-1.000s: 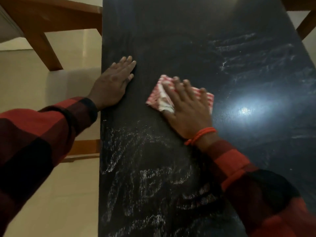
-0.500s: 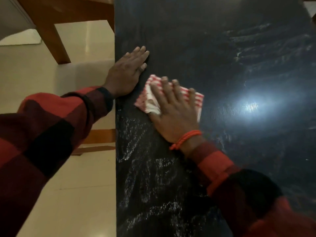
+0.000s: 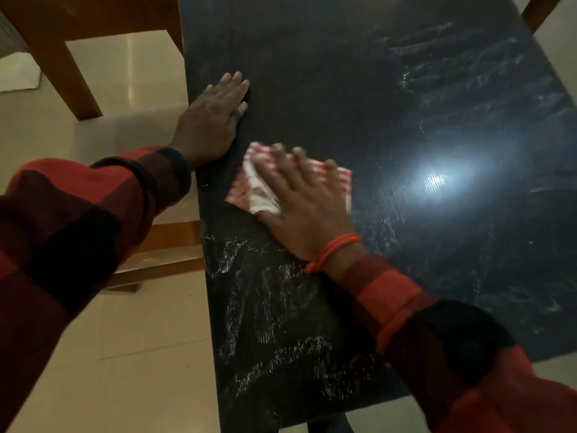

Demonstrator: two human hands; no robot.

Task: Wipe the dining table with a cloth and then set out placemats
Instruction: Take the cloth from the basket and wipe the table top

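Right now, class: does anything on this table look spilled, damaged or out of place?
Nothing spilled or damaged. Only pale wiping streaks mark the dark table near the edge, below the cloth under the right hand.

sleeves (image 3: 78,214): red-black check, long | right wrist: orange thread band (image 3: 334,250)

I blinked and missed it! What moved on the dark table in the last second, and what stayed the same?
The right hand slid the cloth a little toward the table's left edge, closer to the left hand. Nothing was picked up or let go. The left hand stayed flat by the edge, the right hand stayed pressed flat on the cloth, and the wet streaks near the person look the same.
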